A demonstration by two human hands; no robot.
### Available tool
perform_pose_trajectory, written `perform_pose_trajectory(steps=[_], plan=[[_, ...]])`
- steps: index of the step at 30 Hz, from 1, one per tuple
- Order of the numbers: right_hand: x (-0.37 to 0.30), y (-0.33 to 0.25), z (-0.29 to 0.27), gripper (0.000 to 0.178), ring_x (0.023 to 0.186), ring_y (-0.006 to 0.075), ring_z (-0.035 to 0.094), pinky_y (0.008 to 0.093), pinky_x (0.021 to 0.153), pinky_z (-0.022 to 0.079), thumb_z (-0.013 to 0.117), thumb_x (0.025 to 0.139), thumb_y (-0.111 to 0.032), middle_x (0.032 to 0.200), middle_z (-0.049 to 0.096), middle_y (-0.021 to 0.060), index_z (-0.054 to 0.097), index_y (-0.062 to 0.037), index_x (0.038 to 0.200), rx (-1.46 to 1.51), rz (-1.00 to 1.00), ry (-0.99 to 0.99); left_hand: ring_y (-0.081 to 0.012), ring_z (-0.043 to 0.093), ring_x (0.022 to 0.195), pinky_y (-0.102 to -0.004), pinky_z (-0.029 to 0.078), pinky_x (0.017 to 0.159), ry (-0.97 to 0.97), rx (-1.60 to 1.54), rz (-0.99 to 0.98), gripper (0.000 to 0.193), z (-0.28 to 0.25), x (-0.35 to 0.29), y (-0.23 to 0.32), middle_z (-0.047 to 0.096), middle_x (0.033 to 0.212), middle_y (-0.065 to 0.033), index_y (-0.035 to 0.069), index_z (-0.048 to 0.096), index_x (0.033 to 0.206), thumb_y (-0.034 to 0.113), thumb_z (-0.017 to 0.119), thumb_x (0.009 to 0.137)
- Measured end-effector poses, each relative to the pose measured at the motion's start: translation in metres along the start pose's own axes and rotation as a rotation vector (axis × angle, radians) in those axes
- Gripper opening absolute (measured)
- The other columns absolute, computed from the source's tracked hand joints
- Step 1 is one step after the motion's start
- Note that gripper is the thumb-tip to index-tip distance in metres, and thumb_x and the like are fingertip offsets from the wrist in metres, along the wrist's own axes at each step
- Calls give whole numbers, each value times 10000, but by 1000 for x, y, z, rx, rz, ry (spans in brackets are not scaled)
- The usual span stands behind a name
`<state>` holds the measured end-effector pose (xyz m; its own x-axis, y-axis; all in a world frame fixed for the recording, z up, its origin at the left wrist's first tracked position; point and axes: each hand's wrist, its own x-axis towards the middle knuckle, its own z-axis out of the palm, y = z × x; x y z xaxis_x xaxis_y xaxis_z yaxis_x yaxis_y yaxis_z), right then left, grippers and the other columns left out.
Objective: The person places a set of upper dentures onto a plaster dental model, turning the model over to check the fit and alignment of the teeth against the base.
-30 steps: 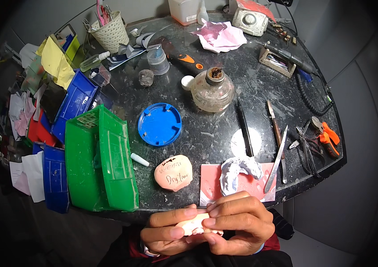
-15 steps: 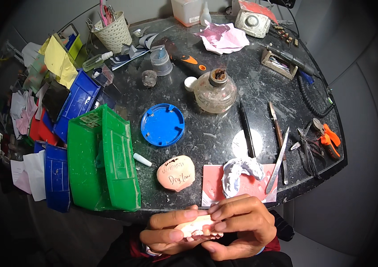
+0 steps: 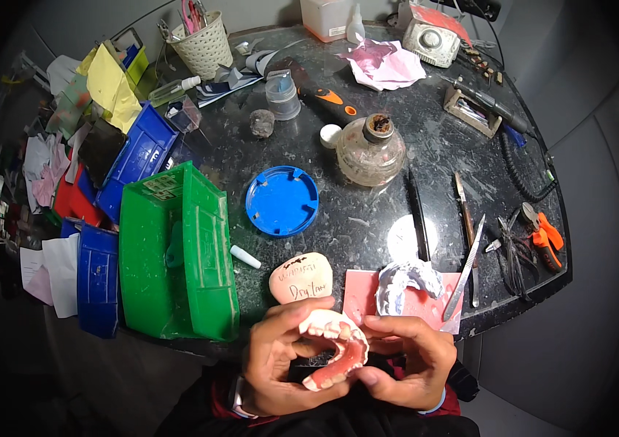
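In front of my body, a pale dental cast (image 3: 318, 318) with a row of teeth is tilted up, showing a red wax arch (image 3: 355, 355) on it. My left hand (image 3: 269, 357) grips its left side, fingers wrapped behind. My right hand (image 3: 418, 357) pinches the right side with thumb and index finger. Just beyond lies a pink wax sheet (image 3: 354, 291) bearing a whitish-grey horseshoe-shaped impression (image 3: 394, 286). A rounded pink plaster block (image 3: 302, 277) with handwriting sits beyond my left hand. A metal scalpel-like tool (image 3: 465, 266) rests across the sheet's right edge.
Left stand a green bin (image 3: 211, 255) and blue bins (image 3: 98, 280). Past the plaster block are a blue round lid (image 3: 282, 202) and a glass spirit burner (image 3: 371, 156). On the right lie a wax knife (image 3: 467, 233), orange-handled pliers (image 3: 545, 237) and a handpiece (image 3: 491, 102).
The cast has been turned and tilted up, so the red wax arch shows. My left hand has shifted its hold and my right fingers have spread apart. The view has moved slightly.
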<state>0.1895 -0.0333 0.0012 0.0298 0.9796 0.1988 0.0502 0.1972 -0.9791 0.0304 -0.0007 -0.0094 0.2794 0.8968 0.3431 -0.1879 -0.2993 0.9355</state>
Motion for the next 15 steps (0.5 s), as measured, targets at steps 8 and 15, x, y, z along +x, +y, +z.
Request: perform_pose_trajectory(steps=[8, 15], plan=[[-6, 5, -4, 498, 873, 233, 632, 314, 784, 521, 785, 625, -18, 924, 620, 206, 525, 121, 1025, 10, 14, -81, -200, 543, 1033, -288, 462, 839, -245, -263, -320, 891, -13, 4, 17, 404, 1264, -244, -27, 112, 1365, -71, 676, 676], [0, 1, 5, 436, 690, 206, 652, 248, 590, 511, 813, 599, -63, 785, 631, 189, 583, 92, 935, -63, -253, -41, -166, 541, 921, -209, 467, 644, -150, -443, -496, 676, -16, -6, 19, 490, 1150, -185, -33, 144, 1358, 243, 499, 853]])
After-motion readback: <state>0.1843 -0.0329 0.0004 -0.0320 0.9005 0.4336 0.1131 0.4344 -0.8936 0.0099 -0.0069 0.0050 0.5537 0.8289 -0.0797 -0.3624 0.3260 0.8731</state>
